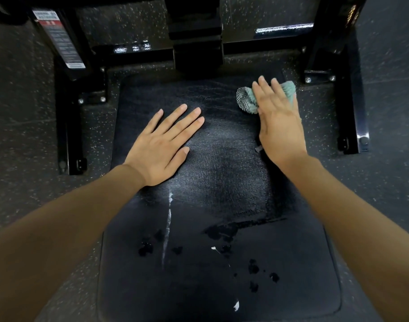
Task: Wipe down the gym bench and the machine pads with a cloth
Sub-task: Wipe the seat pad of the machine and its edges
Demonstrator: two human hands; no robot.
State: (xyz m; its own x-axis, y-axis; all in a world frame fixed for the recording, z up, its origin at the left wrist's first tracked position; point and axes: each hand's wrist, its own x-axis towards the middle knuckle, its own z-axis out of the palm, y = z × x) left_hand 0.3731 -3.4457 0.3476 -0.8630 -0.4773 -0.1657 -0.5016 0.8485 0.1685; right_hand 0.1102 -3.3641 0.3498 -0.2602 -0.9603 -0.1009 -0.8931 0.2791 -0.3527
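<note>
Green cloth (245,101) sits under the flat right hand (280,126); left hand (161,145) spread flat on bench (222,173).

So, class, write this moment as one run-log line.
step: wiping bench pad | right hand: presses green cloth, far right corner | left hand: flat on pad | dark blotches: near end

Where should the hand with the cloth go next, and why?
Probably the right hand should pull the cloth toward the near end of the bench pad. It presses the cloth at the far right corner, while dark blotches and a white streak sit nearer. The left hand rests flat on the pad.
</note>
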